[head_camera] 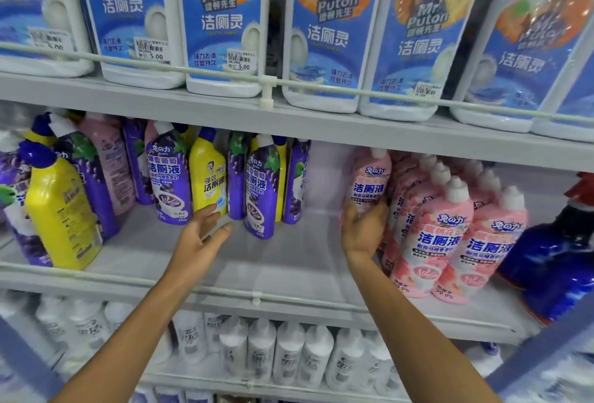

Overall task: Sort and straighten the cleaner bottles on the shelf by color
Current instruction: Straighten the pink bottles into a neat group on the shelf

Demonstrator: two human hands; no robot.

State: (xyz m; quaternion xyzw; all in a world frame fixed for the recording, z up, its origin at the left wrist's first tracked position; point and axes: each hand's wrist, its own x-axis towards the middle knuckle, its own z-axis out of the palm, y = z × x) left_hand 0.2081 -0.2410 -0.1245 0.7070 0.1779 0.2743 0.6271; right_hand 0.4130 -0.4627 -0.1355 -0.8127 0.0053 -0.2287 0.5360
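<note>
On the middle shelf [289, 261], purple bottles [262, 184] and yellow bottles [207, 174] stand mixed at the left and centre. A large yellow bottle [59, 209] leans at the front left. Pink bottles [450, 235] are grouped at the right. My right hand [364, 229] grips the base of a pink bottle [369, 177] at the left end of the pink group. My left hand [201, 238] hovers with fingers spread, holding nothing, just in front of a yellow and a purple bottle.
Large white-and-blue jugs [218, 23] fill the upper shelf behind a rail [266, 84]. A dark blue bottle with a red cap [559, 261] stands at the far right. White bottles [289, 357] line the lower shelf. Bare shelf lies between the purple and pink groups.
</note>
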